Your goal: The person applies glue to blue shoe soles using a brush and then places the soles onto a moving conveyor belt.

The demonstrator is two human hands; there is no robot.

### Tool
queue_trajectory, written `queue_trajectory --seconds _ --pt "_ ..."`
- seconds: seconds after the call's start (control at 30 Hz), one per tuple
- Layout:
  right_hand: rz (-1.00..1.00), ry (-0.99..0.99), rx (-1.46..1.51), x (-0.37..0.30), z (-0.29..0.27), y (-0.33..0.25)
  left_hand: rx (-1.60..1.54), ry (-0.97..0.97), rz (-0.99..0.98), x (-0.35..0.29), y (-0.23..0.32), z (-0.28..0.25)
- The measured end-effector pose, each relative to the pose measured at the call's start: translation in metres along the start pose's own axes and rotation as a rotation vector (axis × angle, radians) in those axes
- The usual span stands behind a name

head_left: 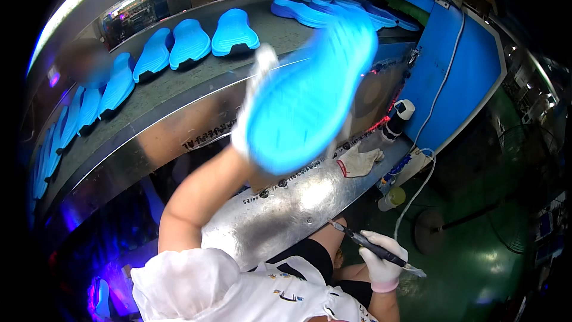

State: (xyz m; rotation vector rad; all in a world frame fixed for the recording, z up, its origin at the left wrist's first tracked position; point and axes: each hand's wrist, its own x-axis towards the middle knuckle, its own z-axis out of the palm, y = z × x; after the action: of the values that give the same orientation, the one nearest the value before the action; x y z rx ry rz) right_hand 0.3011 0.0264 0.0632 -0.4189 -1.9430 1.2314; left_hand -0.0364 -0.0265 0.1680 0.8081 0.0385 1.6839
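Note:
My left hand [252,104], in a white glove, grips a bright blue shoe sole [310,95] along its left side. The sole is lifted in front of the conveyor's edge and smeared by motion; most of the fingers are hidden behind it. Low at the right, my gloved right hand [383,262] is closed around a slim black pen-like tool [372,247]. Its narrow tip points up and left, close to the metal ledge, while a whitish end sticks out past the hand. What kind of tool it is I cannot make out.
Several blue soles [189,43] stand along the curved conveyor [283,33], with more piled at its far right end. A loose white glove [360,163] and a black-and-white bottle [400,119] rest on the metal ledge [262,226]. Right of these rises a blue machine panel [459,77] with a hanging cable.

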Motion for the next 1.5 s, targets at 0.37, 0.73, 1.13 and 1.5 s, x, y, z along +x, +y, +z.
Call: queue_trajectory --seconds 0.37,0.73,1.13,1.5 --pt "0.159 -0.008 0.082 -0.007 0.012 0.029 2.848 0.307 0.702 0.026 0.082 0.039" --pt "0.285 0.140 0.203 -0.024 0.014 0.064 2.733 0.382 0.517 -0.020 0.070 0.048" --pt "0.491 0.494 0.434 -0.015 0.006 0.082 2.042 0.019 0.464 -0.202 -0.183 -0.080" --pt "0.544 0.468 0.461 -0.018 0.019 0.082 -0.020 1.010 -0.464 -0.156 -0.171 -0.086"
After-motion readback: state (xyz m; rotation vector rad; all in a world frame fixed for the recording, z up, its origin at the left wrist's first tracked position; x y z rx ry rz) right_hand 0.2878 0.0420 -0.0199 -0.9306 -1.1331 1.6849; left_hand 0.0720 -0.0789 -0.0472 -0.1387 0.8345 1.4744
